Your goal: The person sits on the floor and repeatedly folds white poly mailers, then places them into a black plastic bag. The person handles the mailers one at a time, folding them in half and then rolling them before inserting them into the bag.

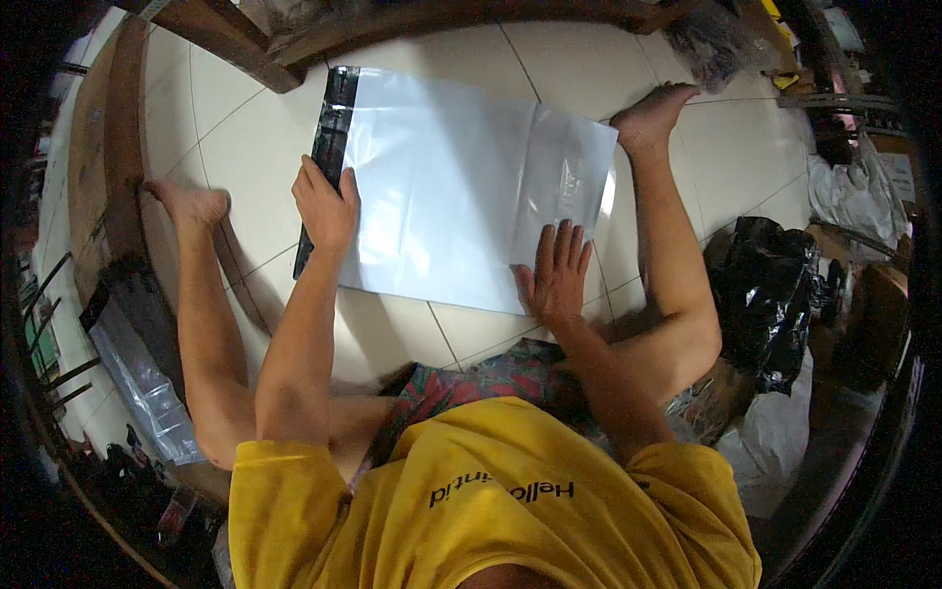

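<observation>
A large white plastic mailing bag (442, 187) lies flat on the tiled floor between my spread legs. Along its left side runs a black strip (334, 118), creased and shiny. My left hand (329, 208) is closed at this strip, its thumb on the white side and its fingers around the black edge; the fingertips are partly hidden. At the bag's lower right part, my right hand (559, 280) rests palm down, fingers stretched out. Faint creases and a shiny patch show on the bag above that hand.
Wooden beams (373, 31) border the floor at the far side and left. To the right lie a crumpled black plastic bag (770, 285) and a whitish plastic bag (859, 191). Clear plastic packaging (147, 383) lies left of my left leg.
</observation>
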The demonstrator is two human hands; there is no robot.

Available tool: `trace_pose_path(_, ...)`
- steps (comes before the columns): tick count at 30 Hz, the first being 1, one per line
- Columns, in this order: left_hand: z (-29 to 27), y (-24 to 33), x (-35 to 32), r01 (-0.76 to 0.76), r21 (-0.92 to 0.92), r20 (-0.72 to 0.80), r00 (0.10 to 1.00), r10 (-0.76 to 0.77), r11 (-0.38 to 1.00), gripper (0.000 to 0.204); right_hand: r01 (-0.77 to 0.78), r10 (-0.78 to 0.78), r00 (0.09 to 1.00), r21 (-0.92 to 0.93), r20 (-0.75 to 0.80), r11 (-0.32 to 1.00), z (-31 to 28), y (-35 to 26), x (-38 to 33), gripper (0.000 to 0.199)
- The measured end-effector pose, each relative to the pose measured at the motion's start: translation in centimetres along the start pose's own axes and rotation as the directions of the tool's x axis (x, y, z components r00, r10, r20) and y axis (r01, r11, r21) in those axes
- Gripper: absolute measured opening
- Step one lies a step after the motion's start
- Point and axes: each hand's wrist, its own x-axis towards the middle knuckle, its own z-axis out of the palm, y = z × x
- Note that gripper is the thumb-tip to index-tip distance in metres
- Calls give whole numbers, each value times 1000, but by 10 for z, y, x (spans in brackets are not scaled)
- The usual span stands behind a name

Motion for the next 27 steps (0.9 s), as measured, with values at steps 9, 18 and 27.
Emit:
trace_pose_path(9, 6, 59, -17, -353, -142, -45, 936, 350, 925, 68, -14, 14, 999, 7, 47, 1000, 3, -2, 3, 83)
trace_pose_path(18, 7, 168, -131, -496, -450, 497, 551, 670, 742, 75, -33, 33, 999, 14, 34, 999, 15, 5, -6, 80)
trace_pose_path(27, -24, 44, -63, -429, -61, 456, 791, 407, 901, 73, -72, 72, 997, -17, 40, 997, 8, 0, 0, 79)
